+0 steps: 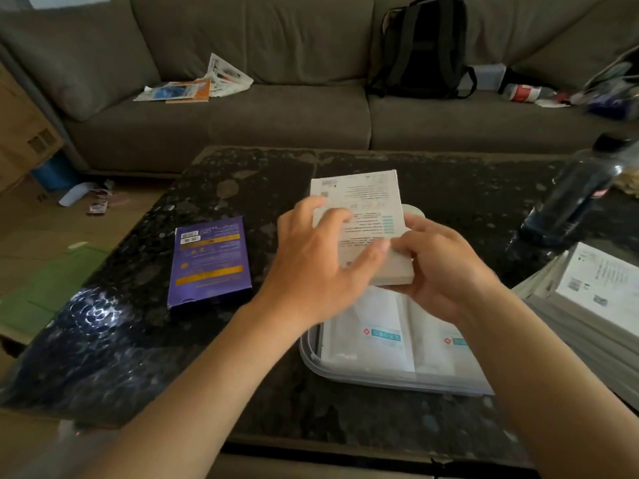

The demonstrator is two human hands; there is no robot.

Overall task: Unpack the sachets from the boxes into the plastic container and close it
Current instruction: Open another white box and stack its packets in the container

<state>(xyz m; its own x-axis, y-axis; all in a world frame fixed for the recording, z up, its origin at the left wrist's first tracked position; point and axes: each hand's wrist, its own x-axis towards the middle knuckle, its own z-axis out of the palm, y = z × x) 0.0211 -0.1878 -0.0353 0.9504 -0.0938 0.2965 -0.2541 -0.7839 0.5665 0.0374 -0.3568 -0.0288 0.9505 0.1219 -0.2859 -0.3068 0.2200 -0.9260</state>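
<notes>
Holding the white box (363, 202) tilted in the air just above the plastic container (307, 350), near end lowest. Gripping its near right corner with the right hand (446, 267), thumb on top and fingers curled underneath. Resting the left hand (311, 267) across the printed face, fingers spread and lightly bent; too blurred for telling whether pinching the left edge or only pressing. Probably working toward opening the box, so worth keeping the right-hand grip firm at the corner and feeling for the end flap with the left fingertips. Also worth keeping the opening over the container, letting anything sliding out land inside rather than on the table (242, 392). Easing off the flat faces too, since squeezing is likely trapping the contents. Already lying in the container: white sachets (373, 333), flat, in two side-by-side stacks, no lid on. Waiting to the left, well apart: a purple box (211, 261), contents hidden. Sitting at the right edge: a pile of white packs (598, 281), full or flattened not clear.
</notes>
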